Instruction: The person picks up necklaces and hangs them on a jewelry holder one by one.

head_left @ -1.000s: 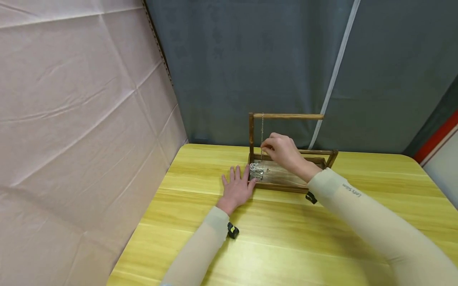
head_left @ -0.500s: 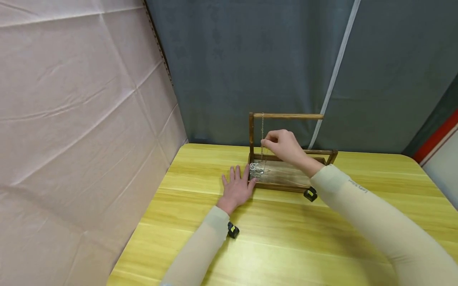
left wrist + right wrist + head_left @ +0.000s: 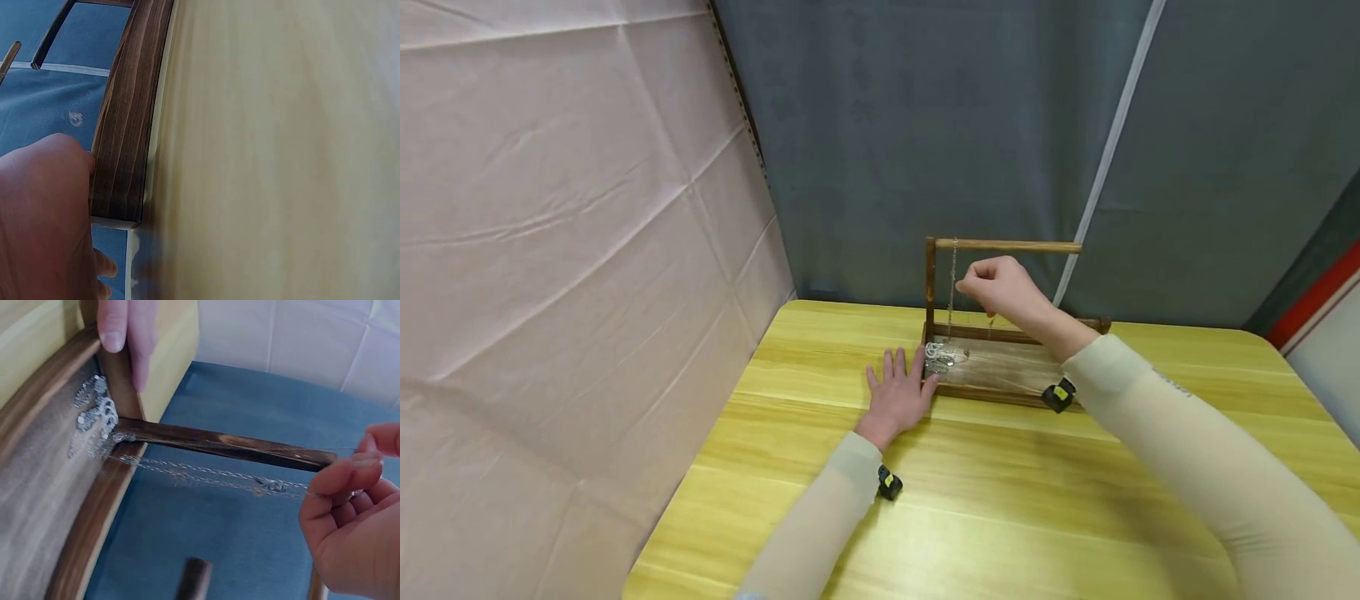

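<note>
Right hand [image 3: 1000,287] is raised just below the top bar [image 3: 1015,246] of the wooden stand [image 3: 929,283]. A thin silver chain [image 3: 206,472] is pinched between thumb and forefinger; the other fingers [image 3: 350,512] are curled loosely into the palm. The chain is pulled taut from the pinch down to the tray [image 3: 1000,367] at the stand's base, alongside the left upright. In the right wrist view a small clasp or pendant is seen on the chain near the fingertips; which it is cannot be told.

The rest of the chain is piled in a small silver heap [image 3: 942,357] at the tray's left end, beside the upright's foot.

Left hand [image 3: 898,393] is laid flat on the yellow table [image 3: 970,517], fingers straight and spread, nothing gripped. Thumb side is pressed against the tray's left front corner; contact with the dark wooden rim [image 3: 128,131] is confirmed in the left wrist view.

Stand is set at the far edge of the table, close to the grey backdrop [image 3: 880,133]. A pink cloth wall [image 3: 565,250] is hung on the left.
</note>
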